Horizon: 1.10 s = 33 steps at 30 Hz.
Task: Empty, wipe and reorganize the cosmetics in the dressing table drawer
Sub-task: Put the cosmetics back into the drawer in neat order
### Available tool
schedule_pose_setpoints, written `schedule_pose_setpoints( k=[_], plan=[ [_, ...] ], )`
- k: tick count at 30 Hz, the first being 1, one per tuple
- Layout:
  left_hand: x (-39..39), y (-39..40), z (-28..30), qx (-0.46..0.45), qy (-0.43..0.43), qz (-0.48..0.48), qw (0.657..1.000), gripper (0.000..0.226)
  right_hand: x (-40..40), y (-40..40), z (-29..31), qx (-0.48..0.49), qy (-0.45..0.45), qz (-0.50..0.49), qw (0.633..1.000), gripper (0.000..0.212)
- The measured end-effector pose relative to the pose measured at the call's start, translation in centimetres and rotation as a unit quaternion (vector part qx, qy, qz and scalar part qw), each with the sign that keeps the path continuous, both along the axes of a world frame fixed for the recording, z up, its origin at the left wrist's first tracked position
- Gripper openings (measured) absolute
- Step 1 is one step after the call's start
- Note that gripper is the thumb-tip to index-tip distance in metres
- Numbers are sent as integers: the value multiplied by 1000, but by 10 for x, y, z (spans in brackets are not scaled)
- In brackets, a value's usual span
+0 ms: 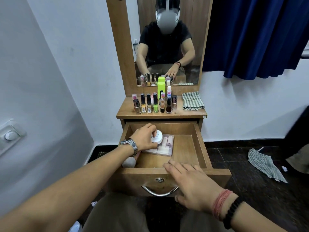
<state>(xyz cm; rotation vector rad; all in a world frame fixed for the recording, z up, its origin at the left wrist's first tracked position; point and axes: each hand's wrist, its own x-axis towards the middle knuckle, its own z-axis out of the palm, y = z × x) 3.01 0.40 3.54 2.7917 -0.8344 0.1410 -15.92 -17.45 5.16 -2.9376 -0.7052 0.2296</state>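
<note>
Open drawer (199,144) of dressing table (192,113): left hand (145,137) pinches a white round jar (157,136) w/ fingers curled round its rim, above a clear tray (164,152) holding pink tubes, at drawer's left-centre. A brush (129,161) lies in the near-left corner. Right hand (192,183) rests flat, fingers spread, on drawer front, holding nothing. Tabletop: nail polish bottles (154,104), 1 green bottle (161,90), folded checked cloth (192,101).

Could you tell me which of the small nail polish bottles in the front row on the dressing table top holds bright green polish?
The fourth bottle from the left: black cap, vivid green contents. Its neighbours hold bronze, yellow, dark red or pink.
</note>
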Motion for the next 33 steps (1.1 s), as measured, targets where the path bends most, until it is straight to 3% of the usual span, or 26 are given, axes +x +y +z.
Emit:
schedule_pose_setpoints(
  k=[11, 18, 24, 28, 33],
  plan=[
    [23, -7, -21, 24, 30, 53, 998, 20, 1, -1, -1, 5, -6, 11, 1000, 87],
    [6, -9, -3, 65, -72, 8, 995, 10, -1, 0, 1, -1, -8, 11, 1000, 88],
    [-2, -26, 65, -17, -146, -42, 988, 13, 0, 0, 1, 4, -5, 5, 1000, 91],
    [34, -37, 125, -137, -178, 16, 974, 11, 0, 1, 3, 4, 0, 4, 1000, 90],
    [94, -53, 160, -160, -151, 87, 972, 8, 0, 3, 4, 7, 0, 2, 1000, 91]
  ],
)
